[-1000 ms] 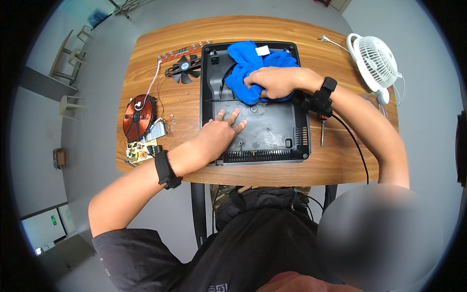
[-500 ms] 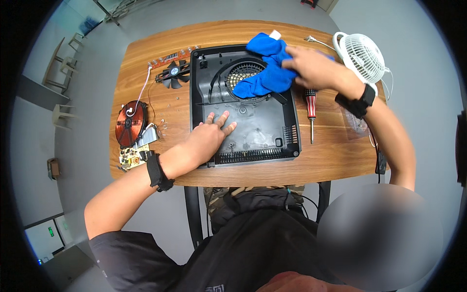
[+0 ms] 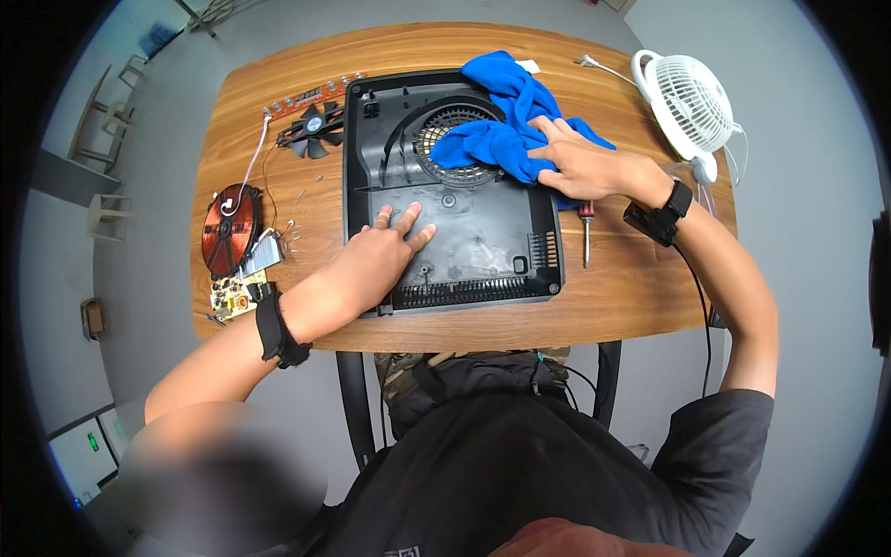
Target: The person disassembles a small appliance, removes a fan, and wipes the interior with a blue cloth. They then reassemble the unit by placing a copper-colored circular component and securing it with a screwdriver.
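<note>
Left hand (image 3: 376,260): is lying open and flat, fingers spread, on the housing's near left part, probably steadying it; even pressure should be keeping it from sliding.
Right hand (image 3: 587,165): is resting on the cloth, fingers parted; whether they are gripping, I cannot tell.
Blue cloth (image 3: 509,88): is lying bunched over part of the round grille (image 3: 429,144) and draping past the housing's right edge; a tighter fold would likely be catching less.
Black housing (image 3: 487,243): is sitting hollow side up on the surface (image 3: 640,292).
Screwdriver (image 3: 587,239): is lying close by; strokes should be avoiding it.
</note>
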`<action>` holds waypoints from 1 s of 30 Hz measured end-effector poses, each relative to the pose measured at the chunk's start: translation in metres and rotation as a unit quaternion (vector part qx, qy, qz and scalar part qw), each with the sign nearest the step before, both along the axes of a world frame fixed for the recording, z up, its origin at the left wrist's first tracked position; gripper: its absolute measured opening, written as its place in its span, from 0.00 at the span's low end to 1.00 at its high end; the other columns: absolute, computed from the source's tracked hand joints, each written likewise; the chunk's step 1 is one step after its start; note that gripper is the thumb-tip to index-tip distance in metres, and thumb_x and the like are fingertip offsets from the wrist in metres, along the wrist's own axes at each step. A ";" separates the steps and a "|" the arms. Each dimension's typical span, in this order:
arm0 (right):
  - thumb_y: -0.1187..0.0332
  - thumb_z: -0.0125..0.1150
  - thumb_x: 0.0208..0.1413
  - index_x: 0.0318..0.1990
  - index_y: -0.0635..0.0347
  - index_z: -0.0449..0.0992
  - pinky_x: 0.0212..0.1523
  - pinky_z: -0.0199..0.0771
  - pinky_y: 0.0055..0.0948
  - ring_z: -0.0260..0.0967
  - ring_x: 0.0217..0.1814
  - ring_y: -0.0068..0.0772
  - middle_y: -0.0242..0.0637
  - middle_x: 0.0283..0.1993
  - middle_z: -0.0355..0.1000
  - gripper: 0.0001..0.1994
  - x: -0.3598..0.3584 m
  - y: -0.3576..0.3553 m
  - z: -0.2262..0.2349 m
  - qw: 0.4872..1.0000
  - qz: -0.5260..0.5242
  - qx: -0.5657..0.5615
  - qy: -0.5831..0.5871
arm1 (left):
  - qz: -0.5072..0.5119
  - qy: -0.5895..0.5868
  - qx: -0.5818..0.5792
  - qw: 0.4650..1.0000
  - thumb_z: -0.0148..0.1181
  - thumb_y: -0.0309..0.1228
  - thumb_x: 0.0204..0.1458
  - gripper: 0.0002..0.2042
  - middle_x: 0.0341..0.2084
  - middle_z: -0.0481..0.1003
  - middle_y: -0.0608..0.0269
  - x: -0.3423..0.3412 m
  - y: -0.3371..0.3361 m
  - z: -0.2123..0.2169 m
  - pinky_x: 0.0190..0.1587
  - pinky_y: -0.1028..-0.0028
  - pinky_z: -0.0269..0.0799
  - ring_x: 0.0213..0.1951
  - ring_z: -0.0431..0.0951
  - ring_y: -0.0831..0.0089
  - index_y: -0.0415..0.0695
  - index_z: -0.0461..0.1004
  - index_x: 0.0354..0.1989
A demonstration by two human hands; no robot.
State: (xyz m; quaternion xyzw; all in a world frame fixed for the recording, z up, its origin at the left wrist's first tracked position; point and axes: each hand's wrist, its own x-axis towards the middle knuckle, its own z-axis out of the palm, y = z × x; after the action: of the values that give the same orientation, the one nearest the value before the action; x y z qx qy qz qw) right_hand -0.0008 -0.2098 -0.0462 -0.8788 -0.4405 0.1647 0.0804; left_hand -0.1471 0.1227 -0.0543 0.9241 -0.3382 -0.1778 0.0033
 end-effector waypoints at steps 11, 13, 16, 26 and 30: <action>0.57 0.47 0.61 0.39 0.71 0.78 0.65 0.61 0.45 0.61 0.63 0.53 0.54 0.60 0.63 0.22 0.028 0.013 0.035 0.986 -0.034 -0.025 0.160 | -0.002 -0.004 -0.014 1.000 0.56 0.15 0.48 0.38 0.72 0.52 0.40 0.001 0.002 -0.002 0.62 0.56 0.72 0.64 0.66 0.34 0.47 0.58 0.72; 0.60 0.47 0.60 0.40 0.71 0.77 0.58 0.66 0.43 0.67 0.52 0.49 0.51 0.48 0.67 0.20 0.020 0.010 0.047 0.987 -0.063 0.105 0.101 | 0.008 0.007 -0.004 1.000 0.56 0.15 0.48 0.38 0.73 0.52 0.41 0.001 -0.001 0.004 0.60 0.56 0.73 0.64 0.66 0.35 0.48 0.58 0.73; 0.63 0.48 0.59 0.43 0.69 0.76 0.57 0.68 0.43 0.67 0.53 0.53 0.53 0.49 0.68 0.17 -0.007 0.023 0.084 0.979 -0.124 0.161 0.025 | 0.007 0.000 0.007 1.000 0.57 0.15 0.48 0.38 0.73 0.52 0.41 0.001 0.000 0.001 0.59 0.56 0.74 0.64 0.67 0.35 0.48 0.59 0.73; 0.56 0.58 0.63 0.63 0.59 0.70 0.58 0.66 0.40 0.64 0.60 0.46 0.48 0.60 0.67 0.25 -0.087 0.037 0.000 0.982 0.094 0.014 -0.161 | -0.001 0.001 0.000 1.000 0.59 0.17 0.49 0.35 0.72 0.53 0.39 0.003 -0.002 0.006 0.59 0.56 0.75 0.63 0.67 0.34 0.44 0.63 0.70; 0.58 0.57 0.64 0.63 0.59 0.69 0.58 0.66 0.40 0.66 0.59 0.47 0.50 0.61 0.67 0.24 -0.088 0.035 0.001 0.983 0.103 0.020 -0.153 | 0.008 0.003 -0.010 1.000 0.59 0.18 0.50 0.34 0.71 0.54 0.39 0.000 0.000 0.004 0.58 0.55 0.75 0.63 0.67 0.33 0.44 0.63 0.70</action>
State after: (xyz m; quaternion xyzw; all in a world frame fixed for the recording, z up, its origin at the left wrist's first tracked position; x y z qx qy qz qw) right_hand -0.0890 -0.1746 -0.0453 -0.8420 -0.5387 0.0265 0.0119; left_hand -0.1474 0.1230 -0.0507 0.9262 -0.3327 -0.1768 0.0148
